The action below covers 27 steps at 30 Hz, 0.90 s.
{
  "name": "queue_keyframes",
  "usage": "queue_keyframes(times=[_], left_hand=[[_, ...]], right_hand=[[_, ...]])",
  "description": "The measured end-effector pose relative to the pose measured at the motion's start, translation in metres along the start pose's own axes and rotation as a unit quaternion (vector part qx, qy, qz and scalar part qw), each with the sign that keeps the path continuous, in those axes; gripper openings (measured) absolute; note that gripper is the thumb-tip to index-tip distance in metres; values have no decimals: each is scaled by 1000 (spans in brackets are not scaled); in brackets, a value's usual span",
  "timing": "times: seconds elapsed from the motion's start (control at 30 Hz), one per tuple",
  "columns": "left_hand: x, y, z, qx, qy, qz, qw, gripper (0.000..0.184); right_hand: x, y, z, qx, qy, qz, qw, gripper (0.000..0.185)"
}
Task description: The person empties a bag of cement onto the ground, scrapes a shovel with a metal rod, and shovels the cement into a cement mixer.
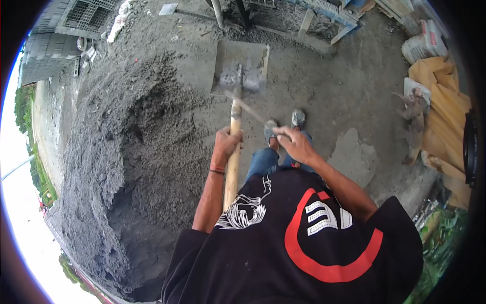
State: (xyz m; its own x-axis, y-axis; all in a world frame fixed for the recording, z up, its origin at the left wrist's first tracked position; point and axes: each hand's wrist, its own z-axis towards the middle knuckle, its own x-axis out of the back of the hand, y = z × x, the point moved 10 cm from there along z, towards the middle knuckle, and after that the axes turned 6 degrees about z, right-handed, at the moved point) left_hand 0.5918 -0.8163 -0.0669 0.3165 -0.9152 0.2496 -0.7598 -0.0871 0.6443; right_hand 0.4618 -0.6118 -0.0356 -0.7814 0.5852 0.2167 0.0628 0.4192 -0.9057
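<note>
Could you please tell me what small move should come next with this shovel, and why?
Probably draw the thin, pale, blurred stick in the right hand across the broad grey metal shovel blade: grey residue appears smeared on it, the stick already reaches its handle end, and the left hand grips the round, pale wooden handle, which should steady it.

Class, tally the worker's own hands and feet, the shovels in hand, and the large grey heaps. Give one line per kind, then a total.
Hands (left hand, right hand): 2
Feet: 2
Shovel: 1
Grey heap: 1
Total: 6
</note>
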Motion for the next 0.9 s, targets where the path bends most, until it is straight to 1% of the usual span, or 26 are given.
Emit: queue_keyframes(times=[0.07, 0.1, 0.13, 0.2, 0.23, 0.27, 0.33, 0.4, 0.47, 0.53, 0.57, 0.6, 0.63, 0.67, 0.7, 0.73, 0.77, 0.8, 0.83, 0.87, 0.9], left_hand=[[3, 11, 2, -16, 4, -3, 1000, 26], [2, 6, -6, 12, -16, -63, 998, 25], [-1, 2, -10, 38, -36, -122, 991, 25], [-2, -4, -15, 43, -33, -130, 990, 25], [-2, -6, -14, 48, -32, -139, 989, 25], [0, -8, -14, 50, -31, -137, 989, 25], [0, -11, -10, 35, -28, -120, 992, 25], [-3, -15, -4, 34, -26, -114, 992, 27], [-2, -19, 1, 29, -20, -108, 994, 29], [4, -21, 5, 12, 13, -38, 999, 33], [3, -20, 0, 13, 13, -39, 999, 33], [11, -12, -4, 7, 47, 73, 996, 32], [17, -1, -5, -5, 84, 181, 980, 32], [16, -1, -2, -12, 92, 173, 981, 32], [26, 1, -11, -56, 187, 252, 948, 34], [36, 6, -25, -96, 280, 329, 897, 37], [44, 4, -31, -97, 315, 295, 897, 37], [51, -6, -29, -96, 325, 292, 894, 37], [58, -32, -15, -33, 285, 278, 917, 35], [60, -58, -5, 26, 243, 262, 934, 34], [62, -58, -6, 21, 252, 259, 932, 34]], right_hand=[[-8, 4, -6, -47, -28, 28, 998, 34], [-5, 11, 1, -22, 14, 24, 999, 34], [-5, 25, 17, -21, 12, 26, 999, 34], [5, 49, 39, -28, 36, 69, 997, 35], [4, 30, 33, -28, 19, 43, 999, 36], [3, 16, 19, -29, 19, 45, 998, 36], [-7, 9, -4, -76, -18, 79, 994, 36], [-3, 42, -2, -86, -8, 74, 994, 37], [16, 61, 20, -76, 54, 26, 995, 38], [39, 32, 21, -89, 60, 21, 994, 37], [46, 16, 15, -69, 51, 26, 996, 36], [54, -2, 12, -48, 44, 31, 997, 35], [55, -14, 5, -64, 25, 48, 996, 37], [63, -40, 7, -54, 23, 41, 997, 37], [65, -68, 4, -66, 24, 116, 991, 39], [66, -95, 3, -78, 23, 192, 978, 42], [78, -140, 8, -1, 52, 228, 972, 43], [90, -179, 12, 75, 80, 265, 958, 44], [92, -197, 21, 81, 72, 265, 958, 44], [101, -225, 24, 164, 79, 309, 933, 43], [109, -249, 25, 247, 85, 350, 900, 42]])
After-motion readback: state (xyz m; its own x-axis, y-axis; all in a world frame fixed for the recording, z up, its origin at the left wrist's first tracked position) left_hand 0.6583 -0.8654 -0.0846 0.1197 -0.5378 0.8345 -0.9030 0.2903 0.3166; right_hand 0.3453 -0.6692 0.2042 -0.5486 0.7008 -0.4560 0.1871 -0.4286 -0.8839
